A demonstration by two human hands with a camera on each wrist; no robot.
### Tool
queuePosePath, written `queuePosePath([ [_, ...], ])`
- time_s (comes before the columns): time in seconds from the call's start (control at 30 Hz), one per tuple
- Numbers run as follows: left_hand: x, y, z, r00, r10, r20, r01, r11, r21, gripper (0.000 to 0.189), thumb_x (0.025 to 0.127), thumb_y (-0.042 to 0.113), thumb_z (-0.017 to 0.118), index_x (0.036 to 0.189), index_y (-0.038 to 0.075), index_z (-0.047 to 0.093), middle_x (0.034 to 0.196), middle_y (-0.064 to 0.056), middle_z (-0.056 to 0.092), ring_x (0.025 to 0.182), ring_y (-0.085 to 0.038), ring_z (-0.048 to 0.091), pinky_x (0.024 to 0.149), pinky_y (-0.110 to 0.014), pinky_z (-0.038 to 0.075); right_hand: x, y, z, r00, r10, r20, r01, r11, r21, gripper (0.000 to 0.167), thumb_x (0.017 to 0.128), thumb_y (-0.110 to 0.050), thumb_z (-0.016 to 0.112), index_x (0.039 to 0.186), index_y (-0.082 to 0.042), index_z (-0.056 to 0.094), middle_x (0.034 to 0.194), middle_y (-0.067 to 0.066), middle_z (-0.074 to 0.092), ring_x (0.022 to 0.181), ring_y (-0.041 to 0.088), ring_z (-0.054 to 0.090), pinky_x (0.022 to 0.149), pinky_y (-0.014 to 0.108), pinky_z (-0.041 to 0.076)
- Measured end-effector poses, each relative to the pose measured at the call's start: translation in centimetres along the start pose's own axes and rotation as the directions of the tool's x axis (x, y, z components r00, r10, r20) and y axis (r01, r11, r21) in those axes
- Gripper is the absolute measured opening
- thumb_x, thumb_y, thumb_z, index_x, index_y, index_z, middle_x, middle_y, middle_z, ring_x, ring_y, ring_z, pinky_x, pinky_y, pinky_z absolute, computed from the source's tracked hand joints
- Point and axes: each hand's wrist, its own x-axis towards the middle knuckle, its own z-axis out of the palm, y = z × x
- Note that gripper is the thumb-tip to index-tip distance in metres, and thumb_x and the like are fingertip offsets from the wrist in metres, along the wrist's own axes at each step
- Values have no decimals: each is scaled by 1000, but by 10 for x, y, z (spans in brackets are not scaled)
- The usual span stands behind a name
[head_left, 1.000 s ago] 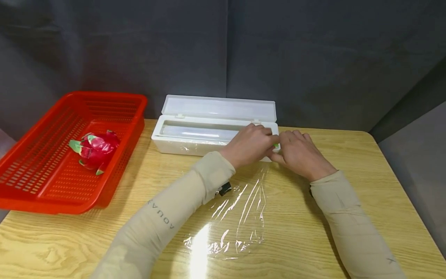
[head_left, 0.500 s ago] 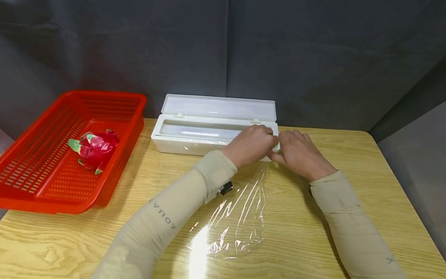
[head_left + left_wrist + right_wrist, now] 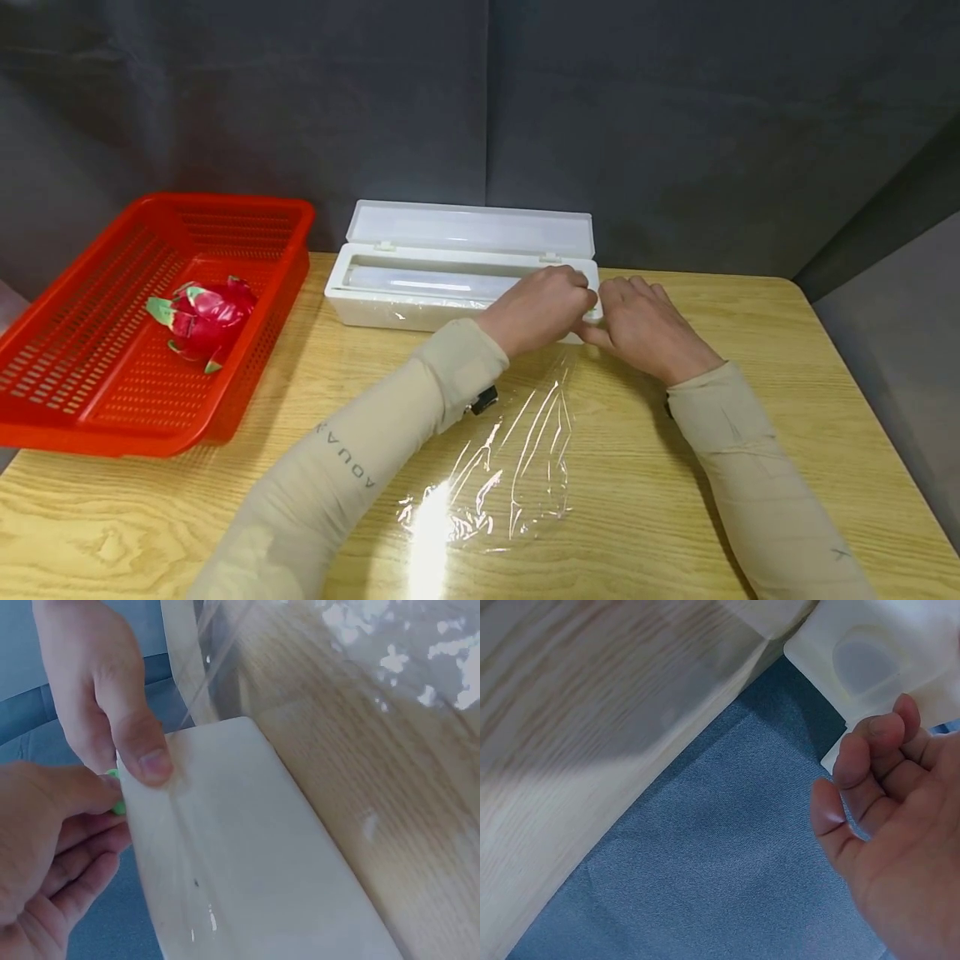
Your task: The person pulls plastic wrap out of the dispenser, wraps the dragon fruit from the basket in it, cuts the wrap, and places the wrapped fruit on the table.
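Observation:
A long white cling film box (image 3: 397, 312) stands at the back of the table with its lid (image 3: 472, 227) raised; a roll of cling film (image 3: 427, 282) lies inside. My left hand (image 3: 534, 312) reaches over the box's right end. In the left wrist view its thumb and fingers pinch a small green piece (image 3: 118, 801) at the box's top edge, mostly hidden. My right hand (image 3: 651, 329) grips that same end, thumb (image 3: 142, 750) on the front wall, fingers curled at the end wall (image 3: 866, 664). From the box front a clear sheet of cling film (image 3: 517, 467) spreads over the table.
On the left sits a red plastic basket (image 3: 213, 417) with a dragon fruit (image 3: 206, 321) in it. A dark cloth (image 3: 675, 125) hangs behind the wooden table (image 3: 750, 333), close to the raised lid.
Both hands keep their place at the box's right end. The creases and glints on the loose film have shifted slightly, and less of the green piece shows.

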Motion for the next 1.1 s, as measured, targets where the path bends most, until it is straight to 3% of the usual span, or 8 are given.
queuePosePath([
  [0.27, 0, -1, -2, 1000, 6, 25, -6, 1000, 11, 19, 91, 26, 75, 99, 9, 77, 95, -4, 73, 90, -19, 68, 84, -29, 56, 1, 0, -1, 1000, 3, 0, -3, 1000, -4, 51, 95, -48, 71, 80, -6, 46, 71, 8, 48, 70, 29, 46, 65, 38, 34],
  [0.6, 0, -2, -7, 999, 6, 51, -7, 1000, 18, 6, 92, 15, 74, 94, 10, 76, 94, -5, 73, 88, -20, 69, 82, -30, 57, 2, 1, -1, 999, 29, 33, -29, 1000, 2, 52, 95, -52, 69, 79, -7, 48, 73, 7, 50, 72, 29, 49, 66, 39, 36],
  [1.1, -4, -5, -7, 999, 10, 43, -9, 1000, -23, 8, 95, 13, 71, 91, 9, 76, 90, -4, 72, 83, -20, 67, 76, -30, 56, 2, 1, -1, 998, 37, 43, -38, 999, 16, 52, 95, -54, 68, 78, -9, 48, 72, 6, 50, 71, 29, 50, 66, 40, 38],
])
